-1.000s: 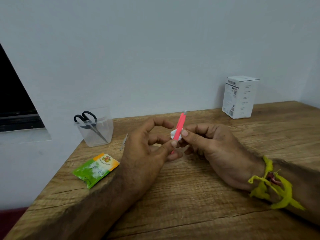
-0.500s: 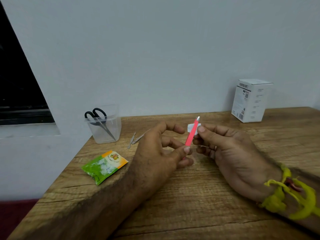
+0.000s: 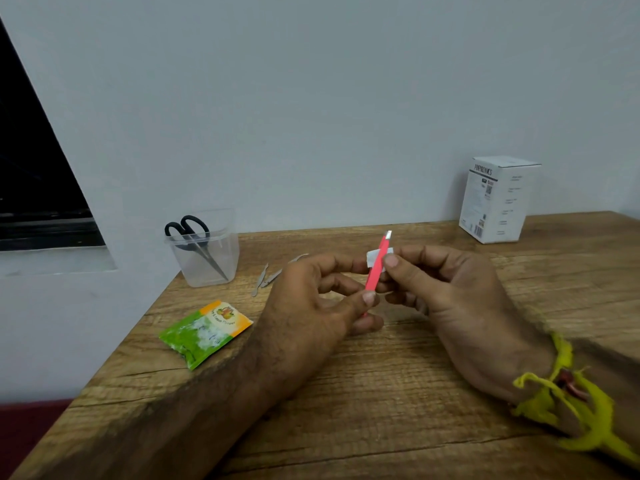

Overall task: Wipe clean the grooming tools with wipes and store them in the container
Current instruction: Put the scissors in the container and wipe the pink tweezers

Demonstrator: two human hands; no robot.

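A pink tweezers [image 3: 377, 263] with a silver tip stands nearly upright above the table's middle. My left hand [image 3: 311, 303] pinches its lower end between thumb and fingers. My right hand [image 3: 446, 296] pinches a small white wipe [image 3: 372, 258] folded round the tweezers' upper half. A clear plastic container [image 3: 207, 261] at the back left holds black-handled scissors [image 3: 194, 237]. Two thin metal tools [image 3: 266, 277] lie on the wood between the container and my left hand.
A green and orange wipes sachet [image 3: 204, 332] lies near the wooden table's left edge [image 3: 114, 358]. A white carton [image 3: 498, 199] stands at the back right against the wall. A dark window opening is at the far left.
The wipe in my right hand has slid up the tweezers towards the tip, then sits a little lower. The view has shifted, so everything appears further right.
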